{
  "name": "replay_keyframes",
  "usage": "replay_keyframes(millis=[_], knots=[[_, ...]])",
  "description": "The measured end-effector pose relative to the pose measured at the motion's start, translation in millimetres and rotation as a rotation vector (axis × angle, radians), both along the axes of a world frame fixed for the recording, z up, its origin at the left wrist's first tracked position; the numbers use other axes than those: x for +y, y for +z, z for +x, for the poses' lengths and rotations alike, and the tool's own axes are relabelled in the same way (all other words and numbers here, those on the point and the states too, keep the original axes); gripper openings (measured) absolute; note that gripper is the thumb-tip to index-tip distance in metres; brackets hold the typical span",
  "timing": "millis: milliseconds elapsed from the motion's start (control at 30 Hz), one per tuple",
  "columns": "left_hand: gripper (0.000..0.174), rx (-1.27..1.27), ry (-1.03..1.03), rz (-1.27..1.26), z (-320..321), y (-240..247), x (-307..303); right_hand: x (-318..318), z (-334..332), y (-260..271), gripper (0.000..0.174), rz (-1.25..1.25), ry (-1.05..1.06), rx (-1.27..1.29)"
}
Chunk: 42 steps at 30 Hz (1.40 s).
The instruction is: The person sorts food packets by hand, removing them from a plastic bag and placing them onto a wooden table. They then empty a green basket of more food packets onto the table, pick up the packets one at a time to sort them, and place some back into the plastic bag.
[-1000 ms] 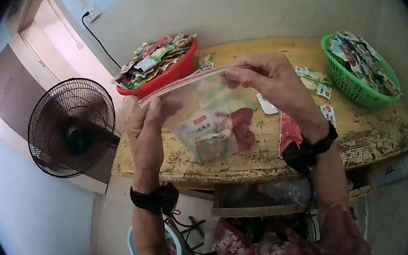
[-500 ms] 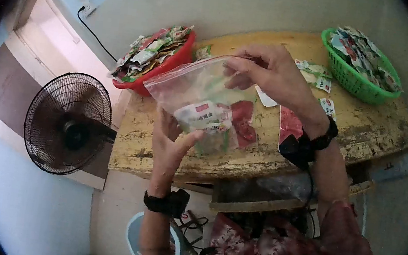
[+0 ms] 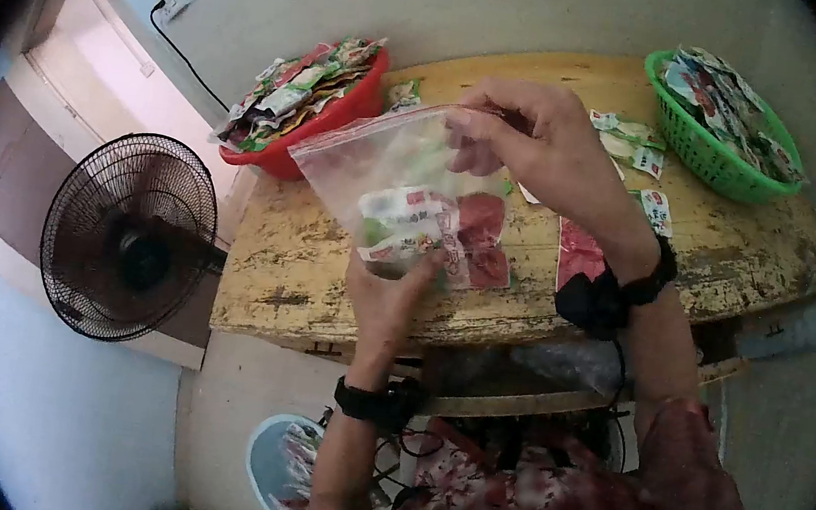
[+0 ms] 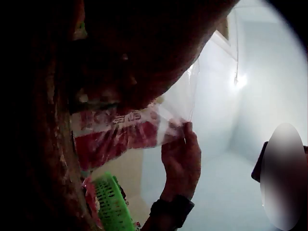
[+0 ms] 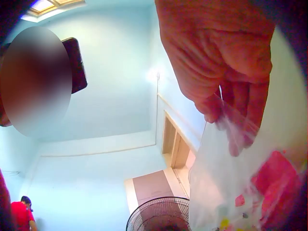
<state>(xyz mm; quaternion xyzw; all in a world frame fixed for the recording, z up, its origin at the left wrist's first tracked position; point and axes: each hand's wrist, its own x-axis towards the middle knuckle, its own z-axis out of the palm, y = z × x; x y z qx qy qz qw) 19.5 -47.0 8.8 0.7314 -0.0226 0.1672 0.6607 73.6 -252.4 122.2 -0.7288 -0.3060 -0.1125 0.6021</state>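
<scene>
Fingers of the left hand (image 3: 384, 303) curl round the lower part of a clear bag (image 3: 343, 162), thumb on the near side; those of the right hand (image 3: 545, 155) pinch its upper edge. The bag hangs between them over the worn yellow surface (image 3: 265, 269), white-green and red packets (image 3: 482, 223) inside. From the left: a black fan (image 3: 128, 238), a red basket (image 3: 316, 139) heaped with packets, a blue basin (image 3: 256, 459) below, partly behind the left forearm, then the bag, hiding some of the surface. A red packet (image 3: 578, 249) lies beside the right wrist; farther right stands a full green basket (image 3: 720, 170). Only the right wrist view shows someone in red (image 5: 21, 216) in the background; the left wrist view is too dark to tell how tightly the left fingers grip.
</scene>
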Motion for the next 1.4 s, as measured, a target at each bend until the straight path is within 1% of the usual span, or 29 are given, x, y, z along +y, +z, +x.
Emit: replay_keyframes(millis=[33, 100, 133, 233, 333, 433, 533, 600, 667, 733, 833, 967, 1067, 1167, 1267, 1367, 1400], knots=[[0.058, 0.008, -0.027, -0.043, 0, -1, 3, 0, 3, -2, 0.021, -0.002, -0.015, -0.032], [0.051, 0.065, -0.031, -0.084, -2, -3, 9, 1, 11, -8, 0.022, -0.003, -0.041, -0.093], [0.048, 0.094, -0.033, -0.104, -3, -4, 11, 2, 14, -10, 0.022, 0.008, -0.024, -0.075], [0.045, -0.120, -0.023, 0.089, 0, -12, 14, 3, 17, -12, 0.021, 0.026, 0.036, -0.053], [0.042, 0.048, -0.093, -0.066, -9, 2, 13, 1, 18, -11, 0.020, 0.020, 0.122, -0.069], [0.046, 0.020, -0.125, -0.072, -14, 4, 15, -2, 19, -11, 0.021, 0.041, 0.198, -0.052], [0.056, 0.128, -0.162, -0.040, -12, -5, 27, 0, 17, -10, 0.021, 0.074, 0.232, -0.066], [0.056, 0.067, -0.174, -0.264, -9, -19, 29, 3, 13, -8, 0.021, 0.082, 0.221, -0.110], [0.054, 0.018, -0.147, -0.293, -10, -25, 25, 1, 14, -7, 0.020, 0.060, 0.205, -0.130], [0.050, -0.021, -0.080, -0.124, -16, -9, 13, 3, 16, -10, 0.020, 0.037, 0.202, -0.123], [0.043, 0.018, -0.125, 0.000, -15, -9, 19, 2, 20, -14, 0.020, 0.031, 0.191, -0.094], [0.046, 0.060, -0.190, 0.087, -26, 7, 26, 2, 19, -12, 0.019, 0.052, 0.219, -0.031], [0.045, -0.137, -0.172, 0.158, -19, -6, 28, 3, 15, -10, 0.018, 0.080, 0.258, -0.011], [0.041, -0.136, -0.152, 0.216, -23, 1, 27, 6, 10, -9, 0.016, 0.137, 0.295, 0.015], [0.039, -0.094, -0.119, 0.061, -15, -23, 34, 8, 10, -10, 0.016, 0.139, 0.290, 0.012], [0.032, -0.031, -0.096, 0.032, -21, -14, 30, 10, 9, -11, 0.016, 0.133, 0.249, 0.022], [0.033, -0.044, -0.093, 0.049, -23, -12, 29, 11, 9, -11, 0.016, 0.136, 0.235, 0.031]])
